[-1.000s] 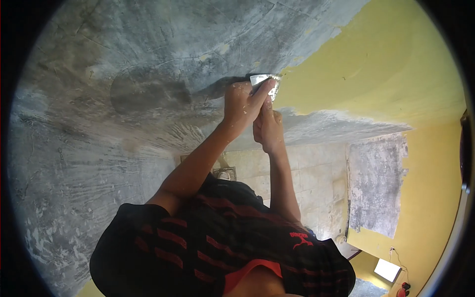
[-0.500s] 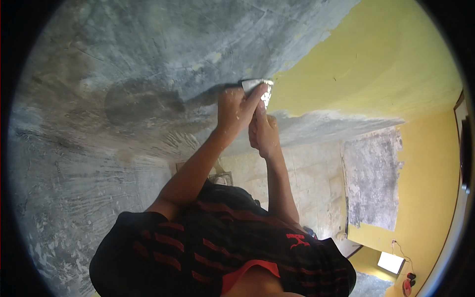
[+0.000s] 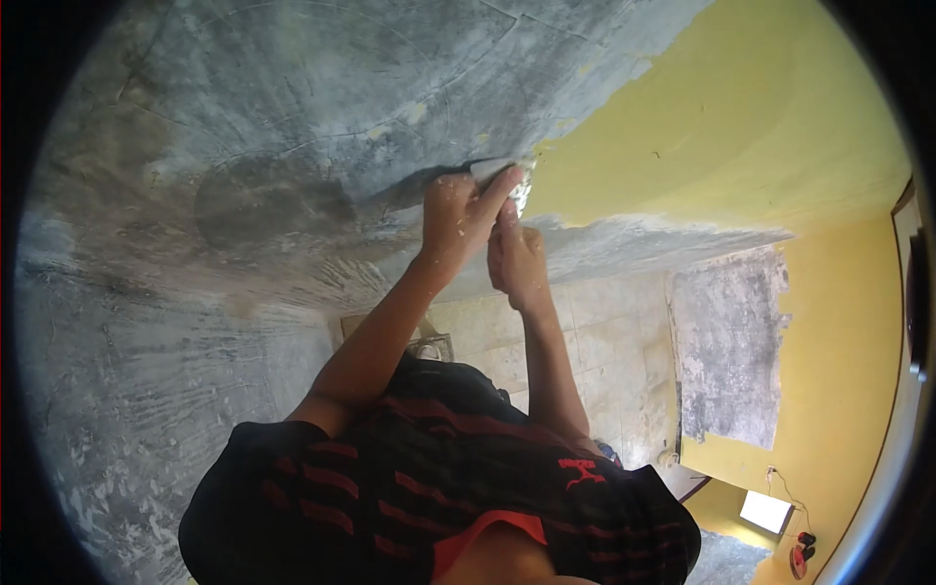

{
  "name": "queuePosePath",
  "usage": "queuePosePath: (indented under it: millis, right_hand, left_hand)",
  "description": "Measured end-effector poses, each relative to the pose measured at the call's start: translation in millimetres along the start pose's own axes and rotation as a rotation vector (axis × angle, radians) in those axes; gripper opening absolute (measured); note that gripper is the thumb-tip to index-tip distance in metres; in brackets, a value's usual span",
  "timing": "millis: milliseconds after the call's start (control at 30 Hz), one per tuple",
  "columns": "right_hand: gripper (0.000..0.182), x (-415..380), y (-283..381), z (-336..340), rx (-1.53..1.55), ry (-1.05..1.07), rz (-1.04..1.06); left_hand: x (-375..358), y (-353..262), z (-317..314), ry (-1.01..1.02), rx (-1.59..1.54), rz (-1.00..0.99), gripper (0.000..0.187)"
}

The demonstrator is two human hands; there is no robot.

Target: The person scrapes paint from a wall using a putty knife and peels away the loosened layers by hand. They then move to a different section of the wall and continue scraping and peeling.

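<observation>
A scraper with a wide, shiny metal blade (image 3: 524, 197) is pressed against the wall, where yellow paint (image 3: 712, 136) meets bare grey plaster (image 3: 322, 88). My left hand (image 3: 460, 219) is closed on the blade, its thumb lying along the metal, with pale flakes stuck to the skin. Just below it, my right hand (image 3: 519, 265) is wrapped round the scraper's lower part, and its fingers hide the handle. Both arms reach up from my dark shirt.
Beneath my arms lies a pale tiled floor (image 3: 595, 341). Another yellow wall (image 3: 819, 331) on the right has a grey bare patch (image 3: 731, 346). Toward the lower right are a bright white rectangle (image 3: 765, 512) and a red and black object (image 3: 801, 556) near a hanging cord.
The view has shifted slightly. Both hands and the scraper blade have moved a little left, staying at the paint's edge, and the blade's angle to the light differs slightly.
</observation>
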State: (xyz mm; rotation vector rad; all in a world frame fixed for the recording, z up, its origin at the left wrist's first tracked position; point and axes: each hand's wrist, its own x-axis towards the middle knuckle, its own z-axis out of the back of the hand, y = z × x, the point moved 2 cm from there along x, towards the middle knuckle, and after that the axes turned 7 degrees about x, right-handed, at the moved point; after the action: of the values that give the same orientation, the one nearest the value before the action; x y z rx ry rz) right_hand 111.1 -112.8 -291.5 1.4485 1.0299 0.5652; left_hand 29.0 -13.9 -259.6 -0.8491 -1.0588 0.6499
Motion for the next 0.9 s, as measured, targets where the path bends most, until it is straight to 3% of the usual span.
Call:
queuePosePath:
  millis: [67,133,333,433,767,867,900]
  right_hand:
    - [0.063,-1.2,9.3,-1.1,0.104,0.065,0.004]
    - [0.063,-0.6,5.7,-2.7,0.036,0.015,0.052]
    - [0.062,-3.0,8.9,3.8,0.054,0.045,-0.024]
    - [0.062,-1.2,0.6,4.1,-0.002,-0.019,0.071]
    - [0.066,7.9,13.8,5.3,-0.107,0.023,0.188]
    - [0.065,8.2,-16.1,12.9,0.061,0.053,-0.044]
    - [0.063,4.5,-7.3,6.0,0.019,0.035,0.011]
  left_hand:
    - [-1.2,-2.0,1.9,0.046,0.137,0.023,0.059]
    - [-2.2,-2.9,-1.9,0.032,-0.06,0.18,0.055]
    - [-0.8,9.5,-9.1,0.061,-0.02,0.197,0.05]
    - [-3.5,-2.5,-7.3,0.022,-0.148,0.216,0.051]
    - [2.9,-11.5,-1.1,-0.011,-0.025,0.084,0.056]
    - [-9.0,5.3,-5.7,-0.012,-0.031,0.103,0.056]
    - [-9.4,5.1,-4.5,-0.005,-0.012,0.118,0.059]
